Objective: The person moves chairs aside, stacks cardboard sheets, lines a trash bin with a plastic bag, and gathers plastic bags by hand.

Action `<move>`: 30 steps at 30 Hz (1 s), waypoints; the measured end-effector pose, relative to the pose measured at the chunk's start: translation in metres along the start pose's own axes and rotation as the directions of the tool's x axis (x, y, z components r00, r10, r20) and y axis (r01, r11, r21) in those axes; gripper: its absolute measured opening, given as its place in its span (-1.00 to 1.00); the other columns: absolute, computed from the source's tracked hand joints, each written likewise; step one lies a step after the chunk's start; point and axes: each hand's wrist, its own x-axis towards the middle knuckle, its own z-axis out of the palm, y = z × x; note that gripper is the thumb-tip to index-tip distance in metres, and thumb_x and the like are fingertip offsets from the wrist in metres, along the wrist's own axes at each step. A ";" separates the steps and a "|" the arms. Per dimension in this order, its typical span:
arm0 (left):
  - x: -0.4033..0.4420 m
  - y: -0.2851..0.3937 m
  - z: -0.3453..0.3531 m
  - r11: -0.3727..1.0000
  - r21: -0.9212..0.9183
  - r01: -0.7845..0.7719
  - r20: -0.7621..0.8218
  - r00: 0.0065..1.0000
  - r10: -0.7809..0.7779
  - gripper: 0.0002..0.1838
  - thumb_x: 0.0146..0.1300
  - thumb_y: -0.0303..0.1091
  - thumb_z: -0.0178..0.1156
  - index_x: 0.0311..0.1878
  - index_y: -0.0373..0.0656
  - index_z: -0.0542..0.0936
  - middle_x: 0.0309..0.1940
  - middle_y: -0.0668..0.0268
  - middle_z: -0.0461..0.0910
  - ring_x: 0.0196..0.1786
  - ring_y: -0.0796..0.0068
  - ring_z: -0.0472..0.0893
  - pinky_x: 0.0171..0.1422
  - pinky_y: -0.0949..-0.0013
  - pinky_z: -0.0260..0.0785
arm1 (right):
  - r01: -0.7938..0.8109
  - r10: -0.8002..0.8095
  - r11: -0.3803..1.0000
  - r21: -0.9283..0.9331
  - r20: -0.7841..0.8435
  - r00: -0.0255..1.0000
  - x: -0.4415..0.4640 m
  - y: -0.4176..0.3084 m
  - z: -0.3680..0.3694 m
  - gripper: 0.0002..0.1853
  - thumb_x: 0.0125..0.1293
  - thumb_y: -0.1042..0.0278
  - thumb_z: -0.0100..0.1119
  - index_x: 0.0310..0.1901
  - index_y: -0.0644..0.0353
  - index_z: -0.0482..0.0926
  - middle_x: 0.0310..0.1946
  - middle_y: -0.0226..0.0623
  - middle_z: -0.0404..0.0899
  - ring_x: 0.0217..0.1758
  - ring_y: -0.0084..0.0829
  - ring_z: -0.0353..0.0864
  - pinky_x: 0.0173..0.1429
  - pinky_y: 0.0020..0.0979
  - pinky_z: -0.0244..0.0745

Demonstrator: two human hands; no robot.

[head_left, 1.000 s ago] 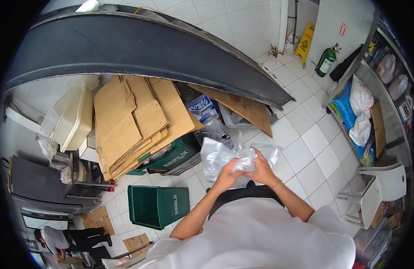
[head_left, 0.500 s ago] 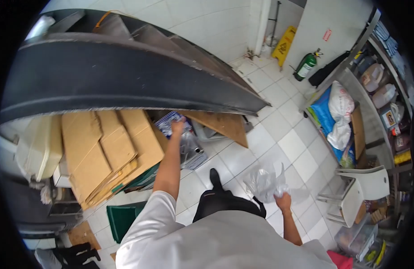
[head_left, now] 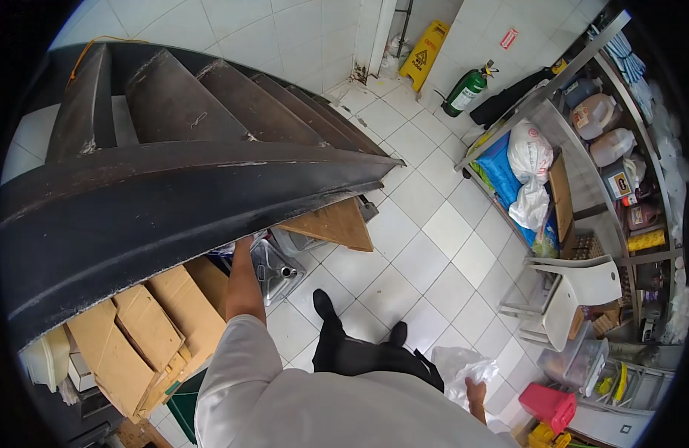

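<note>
Crumpled translucent plastic bag (head_left: 456,367), held

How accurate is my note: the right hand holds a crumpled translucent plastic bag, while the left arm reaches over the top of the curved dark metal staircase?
The reach is wrong: in the head view, the left arm goes in under the staircase, not over it. The right hand does hold the plastic bag.

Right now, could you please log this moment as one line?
right hand: holding plastic bag | left arm: reaching under staircase, grip hidden | flattened cardboard: partly under staircase
</note>
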 end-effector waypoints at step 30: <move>-0.115 -0.055 0.065 0.839 0.522 0.157 -0.582 0.784 0.215 -0.19 -0.13 0.06 0.37 0.08 -0.38 0.41 -0.05 -0.05 0.51 0.05 0.19 0.51 0.14 0.32 0.30 | 0.183 -0.149 0.982 -0.050 0.391 0.908 0.284 -0.018 -0.084 -0.61 0.11 0.30 0.22 -0.06 0.36 0.50 -0.21 -0.22 0.56 -0.19 -0.34 0.52 -0.05 -0.30 0.44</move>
